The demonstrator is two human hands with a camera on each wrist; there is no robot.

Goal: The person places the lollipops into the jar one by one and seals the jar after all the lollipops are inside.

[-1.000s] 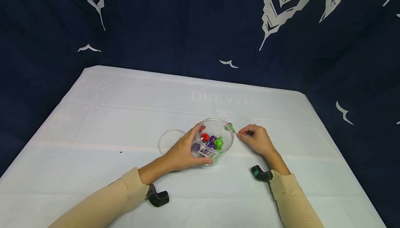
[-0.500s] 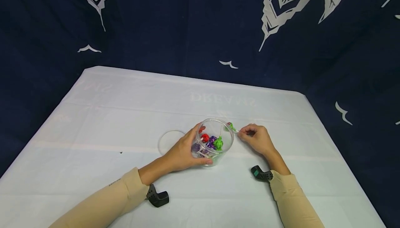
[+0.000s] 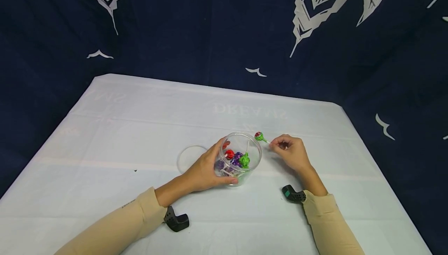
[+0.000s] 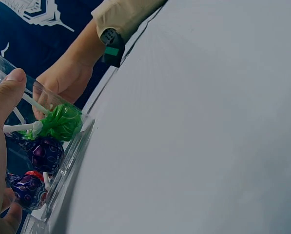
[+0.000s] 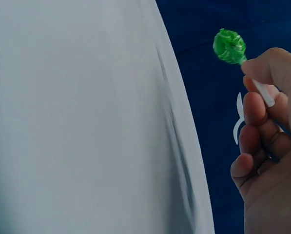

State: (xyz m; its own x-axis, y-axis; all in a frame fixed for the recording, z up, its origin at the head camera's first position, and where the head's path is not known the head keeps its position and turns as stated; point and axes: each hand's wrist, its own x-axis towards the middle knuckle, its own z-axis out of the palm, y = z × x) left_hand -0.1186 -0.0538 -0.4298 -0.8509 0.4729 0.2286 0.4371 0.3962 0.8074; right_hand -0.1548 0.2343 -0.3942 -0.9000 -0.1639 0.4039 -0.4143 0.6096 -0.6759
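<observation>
A clear plastic jar stands on the table, uncovered, and my left hand grips it from the left with thumb in front and fingers behind. Inside lie several wrapped lollipops: a green lollipop, a red lollipop and purple lollipops. Just right of the jar's rim, my right hand pinches the white stick of a green lollipop between thumb and index finger. Its head, green with a red patch in the head view, points left and is outside the jar.
A round, clear lid or ring lies on the white tablecloth left of the jar, partly behind the left hand. A tiny dark speck sits farther left. A dark blue patterned curtain hangs behind the table.
My right hand has risen slightly and shifted a little right, bringing the pinched lollipop up from behind the jar's rim into plain view. The left hand and jar have stayed put.
</observation>
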